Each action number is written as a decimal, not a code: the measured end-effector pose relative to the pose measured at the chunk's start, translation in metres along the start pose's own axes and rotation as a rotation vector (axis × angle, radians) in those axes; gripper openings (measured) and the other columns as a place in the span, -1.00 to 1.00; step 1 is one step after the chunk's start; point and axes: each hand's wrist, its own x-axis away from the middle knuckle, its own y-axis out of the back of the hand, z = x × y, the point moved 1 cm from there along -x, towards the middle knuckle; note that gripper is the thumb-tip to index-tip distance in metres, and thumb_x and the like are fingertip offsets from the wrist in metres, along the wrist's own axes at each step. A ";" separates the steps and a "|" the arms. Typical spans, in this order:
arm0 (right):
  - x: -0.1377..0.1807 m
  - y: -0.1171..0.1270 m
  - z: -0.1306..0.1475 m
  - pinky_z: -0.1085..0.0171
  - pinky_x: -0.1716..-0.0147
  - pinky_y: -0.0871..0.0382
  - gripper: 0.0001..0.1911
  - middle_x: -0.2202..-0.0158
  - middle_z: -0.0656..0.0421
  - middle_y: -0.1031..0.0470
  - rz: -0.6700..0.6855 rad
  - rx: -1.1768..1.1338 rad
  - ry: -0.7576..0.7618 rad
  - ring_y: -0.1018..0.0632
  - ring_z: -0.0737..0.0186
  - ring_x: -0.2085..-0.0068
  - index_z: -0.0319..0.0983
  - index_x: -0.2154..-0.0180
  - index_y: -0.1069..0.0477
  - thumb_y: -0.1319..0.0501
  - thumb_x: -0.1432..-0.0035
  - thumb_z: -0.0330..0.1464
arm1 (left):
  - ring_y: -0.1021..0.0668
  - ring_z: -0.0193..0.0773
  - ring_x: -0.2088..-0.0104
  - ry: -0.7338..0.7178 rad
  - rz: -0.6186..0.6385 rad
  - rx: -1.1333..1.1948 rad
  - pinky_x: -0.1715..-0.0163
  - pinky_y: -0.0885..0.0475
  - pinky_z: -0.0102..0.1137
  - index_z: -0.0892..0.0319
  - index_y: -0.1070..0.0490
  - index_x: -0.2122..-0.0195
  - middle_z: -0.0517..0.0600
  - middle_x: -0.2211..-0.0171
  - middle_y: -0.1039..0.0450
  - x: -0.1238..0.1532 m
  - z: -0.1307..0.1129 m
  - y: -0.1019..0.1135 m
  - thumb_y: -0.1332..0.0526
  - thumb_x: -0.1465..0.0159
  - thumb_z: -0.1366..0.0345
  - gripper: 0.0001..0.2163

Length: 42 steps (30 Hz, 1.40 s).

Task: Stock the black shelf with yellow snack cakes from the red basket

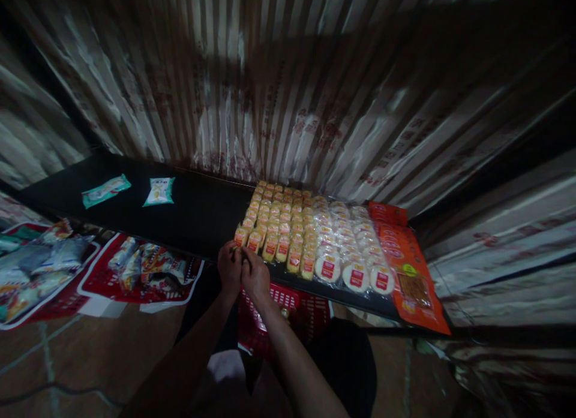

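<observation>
At the front edge of the black shelf [198, 220], my left hand [230, 269] and my right hand [255, 277] meet with fingers closed together. Something small and yellowish may be between the fingertips, but it is too dark and covered to name. Just beyond them begin rows of yellow wrapped snack packs [283, 226] with red-and-white labels. To the right of these lie rows of white round wrapped packs [352, 247]. A red basket [310, 313] is under my right forearm, below the shelf edge; a small pale item shows inside it.
Orange bags [405, 256] lie overlapped at the shelf's right end. Two green-and-white packets, a long one [107, 191] and a shorter one [159, 191], are on the left. Red baskets of snack bags [153, 265] stand below on the left. Pleated sheeting [279, 106] hangs behind.
</observation>
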 end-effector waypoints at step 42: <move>0.013 0.018 -0.019 0.00 -0.14 -0.21 -0.50 -0.25 0.01 -0.15 -0.037 0.319 0.241 -0.16 0.07 -0.23 -0.28 -0.05 -0.36 -0.01 -0.07 -0.58 | -0.41 -0.16 0.01 -0.288 -0.020 -0.226 0.00 -0.34 -0.15 0.21 -0.36 0.19 0.15 0.07 -0.38 0.007 0.004 -0.007 0.00 -0.30 0.32 -0.81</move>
